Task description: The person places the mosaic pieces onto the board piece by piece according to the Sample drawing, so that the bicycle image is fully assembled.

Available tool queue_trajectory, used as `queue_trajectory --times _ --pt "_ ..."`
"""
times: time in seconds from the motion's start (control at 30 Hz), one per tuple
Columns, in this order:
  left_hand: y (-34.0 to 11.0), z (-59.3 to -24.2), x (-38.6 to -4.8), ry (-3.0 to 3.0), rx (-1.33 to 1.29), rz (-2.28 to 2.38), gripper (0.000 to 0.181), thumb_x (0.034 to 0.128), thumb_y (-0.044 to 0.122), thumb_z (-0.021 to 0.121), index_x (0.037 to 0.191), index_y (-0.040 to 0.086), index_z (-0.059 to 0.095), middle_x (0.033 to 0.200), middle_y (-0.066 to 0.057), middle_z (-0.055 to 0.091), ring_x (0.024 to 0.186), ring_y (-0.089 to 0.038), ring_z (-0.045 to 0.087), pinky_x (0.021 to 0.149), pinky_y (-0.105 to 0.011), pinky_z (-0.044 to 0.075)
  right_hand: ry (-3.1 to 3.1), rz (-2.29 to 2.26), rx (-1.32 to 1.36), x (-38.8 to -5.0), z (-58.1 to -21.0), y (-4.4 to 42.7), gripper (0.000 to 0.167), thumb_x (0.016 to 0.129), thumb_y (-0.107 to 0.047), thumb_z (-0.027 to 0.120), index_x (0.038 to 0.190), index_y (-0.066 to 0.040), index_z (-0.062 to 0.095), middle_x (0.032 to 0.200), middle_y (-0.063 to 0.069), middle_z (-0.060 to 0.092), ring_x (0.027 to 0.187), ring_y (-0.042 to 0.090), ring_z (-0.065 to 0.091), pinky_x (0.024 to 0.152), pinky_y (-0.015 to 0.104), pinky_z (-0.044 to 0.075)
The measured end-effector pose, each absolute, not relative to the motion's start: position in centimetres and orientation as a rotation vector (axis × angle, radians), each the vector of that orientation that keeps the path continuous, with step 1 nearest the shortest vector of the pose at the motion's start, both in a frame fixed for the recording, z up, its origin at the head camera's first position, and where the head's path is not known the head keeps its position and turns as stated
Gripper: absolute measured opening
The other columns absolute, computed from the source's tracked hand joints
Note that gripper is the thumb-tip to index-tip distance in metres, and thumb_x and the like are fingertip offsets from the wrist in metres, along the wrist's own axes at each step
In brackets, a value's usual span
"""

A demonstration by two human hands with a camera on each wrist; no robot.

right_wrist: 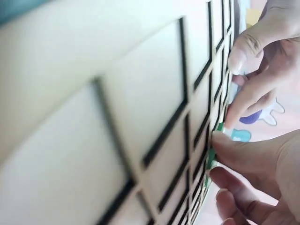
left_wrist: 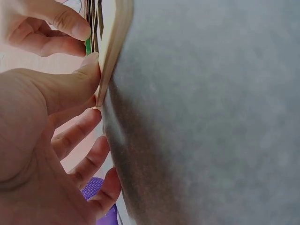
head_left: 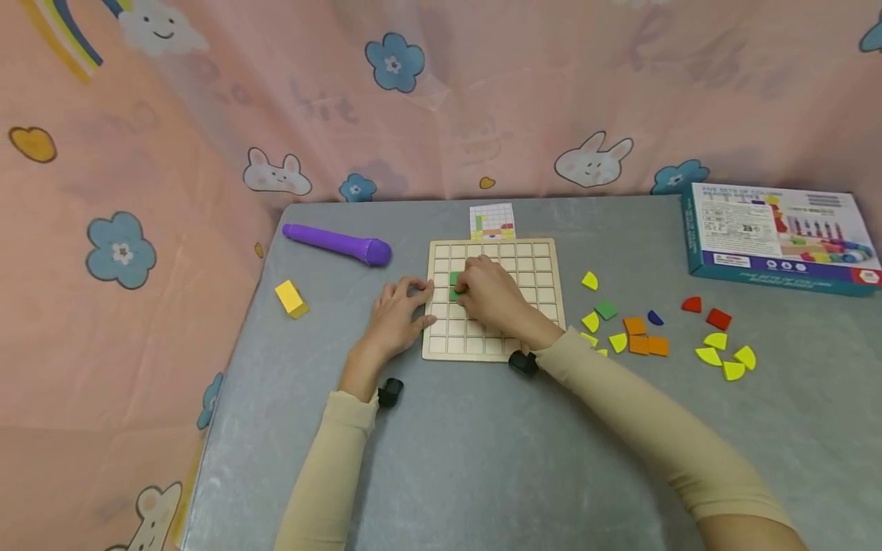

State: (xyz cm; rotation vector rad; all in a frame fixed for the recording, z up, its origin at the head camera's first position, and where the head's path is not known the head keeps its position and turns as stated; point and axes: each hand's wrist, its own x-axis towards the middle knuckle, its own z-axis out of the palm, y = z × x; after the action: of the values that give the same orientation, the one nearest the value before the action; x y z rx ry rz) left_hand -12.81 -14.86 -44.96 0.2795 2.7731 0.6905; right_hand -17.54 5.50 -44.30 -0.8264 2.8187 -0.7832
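Observation:
A wooden grid board lies on the grey table. My left hand rests at its left edge, thumb and index finger touching the rim while the other fingers are spread. Over the board's left half, my right hand pinches a green square between thumb and fingertips, down at a cell. Directly above that square another green square sits in the grid. The right wrist view shows green beside the right thumb. A small printed grid card touches the board's top edge.
Loose yellow quarter-circles, orange squares, red pieces, a green square and a blue piece lie right of the board. A box stands back right. Leftward are a purple microphone and a yellow block.

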Motion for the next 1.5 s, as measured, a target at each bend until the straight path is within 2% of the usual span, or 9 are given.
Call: queue_trajectory --times 0.2,0.4,0.73,0.97,1.07,1.17,1.33,1.5 --pt "-14.8 -45.0 -12.9 2.768 0.271 0.695 0.067 0.1045 0.03 0.068 0.165 0.02 0.04 0.163 -0.008 0.04 0.142 -0.038 0.037 0.117 -0.057 0.032 2.806 -0.817 -0.758 -17.9 -44.2 5.3 0.01 0.088 -0.004 0.085 0.097 -0.002 0.085 0.098 0.014 0.072 0.092 0.031 0.06 0.084 0.043 0.053" --pt "-14.7 -45.3 -13.0 2.766 0.281 0.702 0.067 0.1046 0.029 0.068 0.164 0.018 0.04 0.163 -0.008 0.04 0.142 -0.038 0.038 0.118 -0.058 0.031 2.735 -0.863 -0.635 -17.5 -43.9 7.1 0.023 0.091 -0.011 0.083 0.113 -0.005 0.082 0.102 0.011 0.073 0.096 0.027 0.059 0.084 0.042 0.051" --pt "-14.9 -45.2 -12.8 2.771 0.286 0.726 0.067 0.1033 0.028 0.07 0.163 0.016 0.042 0.163 -0.009 0.041 0.142 -0.04 0.037 0.116 -0.059 0.032 2.786 -0.885 -0.402 -16.0 -43.5 15.3 0.028 0.091 -0.008 0.081 0.117 0.002 0.077 0.111 0.021 0.071 0.101 0.036 0.06 0.086 0.05 0.051" --pt "-15.1 -45.2 -12.7 2.76 0.292 0.756 0.067 0.1035 0.028 0.07 0.163 0.017 0.043 0.164 -0.009 0.041 0.145 -0.04 0.036 0.118 -0.06 0.03 2.757 -0.845 -0.27 -14.5 -42.7 20.6 0.034 0.096 -0.012 0.078 0.127 0.003 0.072 0.132 0.026 0.065 0.116 0.042 0.056 0.101 0.061 0.048" --pt "-15.1 -45.3 -12.7 2.76 0.291 0.757 0.066 0.1036 0.028 0.07 0.163 0.017 0.043 0.164 -0.009 0.041 0.145 -0.04 0.035 0.117 -0.06 0.03 2.75 -0.806 -0.189 -14.2 -42.4 22.5 0.036 0.096 -0.015 0.078 0.126 0.004 0.071 0.126 0.028 0.064 0.111 0.043 0.056 0.095 0.06 0.05" --pt "-15.1 -45.3 -12.7 2.759 0.294 0.753 0.066 0.1037 0.028 0.069 0.163 0.017 0.043 0.163 -0.009 0.042 0.145 -0.04 0.035 0.116 -0.06 0.031 2.726 -0.747 -0.101 -13.9 -42.3 23.9 0.035 0.095 -0.016 0.079 0.12 0.006 0.069 0.114 0.027 0.064 0.101 0.041 0.056 0.085 0.053 0.051" --pt "-15.0 -45.2 -12.8 2.755 0.299 0.751 0.066 0.1038 0.028 0.069 0.163 0.017 0.042 0.164 -0.009 0.041 0.145 -0.04 0.035 0.117 -0.06 0.031 2.678 -0.721 -0.039 -13.8 -42.6 24.7 0.03 0.096 -0.015 0.079 0.113 0.006 0.067 0.104 0.024 0.063 0.096 0.038 0.055 0.082 0.046 0.049" --pt "-15.1 -45.3 -12.8 2.751 0.302 0.772 0.066 0.1036 0.028 0.07 0.163 0.017 0.043 0.164 -0.009 0.041 0.146 -0.04 0.035 0.116 -0.06 0.031 2.686 -0.744 -0.056 -13.9 -42.8 24.2 0.025 0.095 -0.011 0.078 0.109 0.005 0.065 0.099 0.022 0.063 0.092 0.036 0.055 0.079 0.044 0.049"
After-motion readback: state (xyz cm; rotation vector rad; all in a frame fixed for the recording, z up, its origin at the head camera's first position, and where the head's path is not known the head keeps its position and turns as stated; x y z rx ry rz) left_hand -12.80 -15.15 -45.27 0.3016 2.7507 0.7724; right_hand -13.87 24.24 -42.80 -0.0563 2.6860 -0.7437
